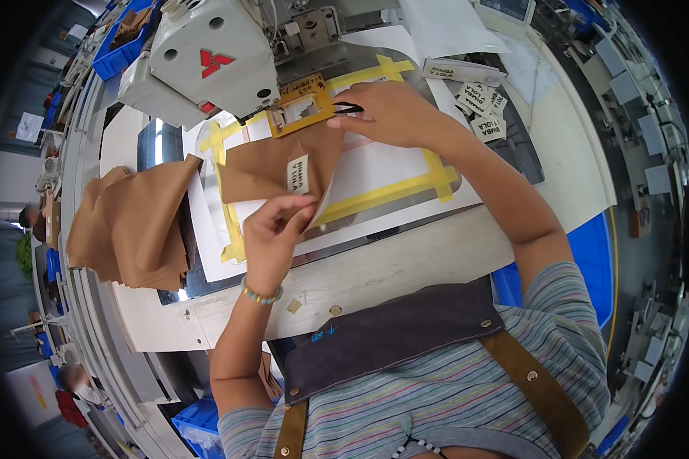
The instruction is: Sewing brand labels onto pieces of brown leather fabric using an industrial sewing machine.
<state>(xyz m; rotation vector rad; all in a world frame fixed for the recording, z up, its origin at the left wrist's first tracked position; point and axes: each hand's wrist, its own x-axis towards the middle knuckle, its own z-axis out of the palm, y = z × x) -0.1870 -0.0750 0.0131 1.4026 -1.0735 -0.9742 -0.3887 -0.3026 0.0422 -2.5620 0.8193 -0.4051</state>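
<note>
A brown fabric piece [256, 170] with a cream printed label [298, 174] on it lies under the sewing machine head [218, 53]. My left hand [274, 229] is closed in a pinch on the near edge of the piece, lifting that corner a little. My right hand [398, 115] is closed around a slim dark two-pronged tool [350, 109]; its exact kind is hard to make out. The tool's end is beside the yellow clamp frame [323, 103], which sits at the fabric's far edge. Part of the fabric is hidden under the frame.
A stack of brown fabric pieces [130, 226] lies at the left. Loose cream labels [488, 128] and a label box [467, 70] are at the far right. Yellow tape [375, 200] borders the white work sheet. Blue bins [593, 264] stand below the table.
</note>
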